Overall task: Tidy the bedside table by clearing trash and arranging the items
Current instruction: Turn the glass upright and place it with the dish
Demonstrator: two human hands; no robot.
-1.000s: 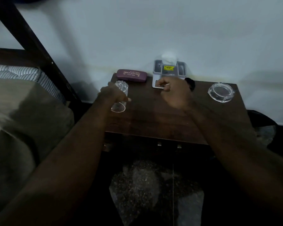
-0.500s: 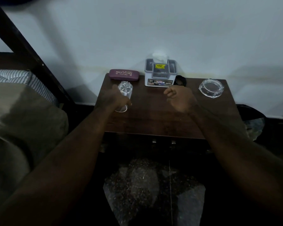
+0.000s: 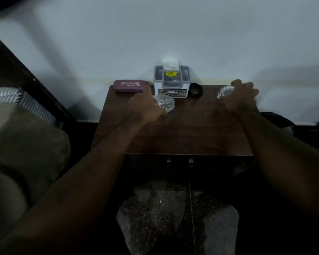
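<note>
On the dark wooden bedside table [image 3: 182, 133], my left hand [image 3: 145, 105] grips a clear cut-glass tumbler [image 3: 165, 103], tipped so its patterned base faces me. My right hand [image 3: 239, 96] closes over the round glass ashtray [image 3: 224, 92] at the table's back right corner. Along the back edge sit a maroon glasses case [image 3: 130, 85], a white and grey tissue holder [image 3: 171, 81] with a yellow sticker, and a small black round object [image 3: 196, 90].
A white wall runs behind the table. A bed with a striped mattress [image 3: 26, 102] and a dark frame post [image 3: 26, 74] is at the left. A dark bag [image 3: 278, 122] lies right of the table. Speckled floor [image 3: 173, 218] shows below.
My right hand has moved from the middle of the table to the right and closed on the ashtray. My left hand has carried the tumbler toward the back, beside the tissue holder.
</note>
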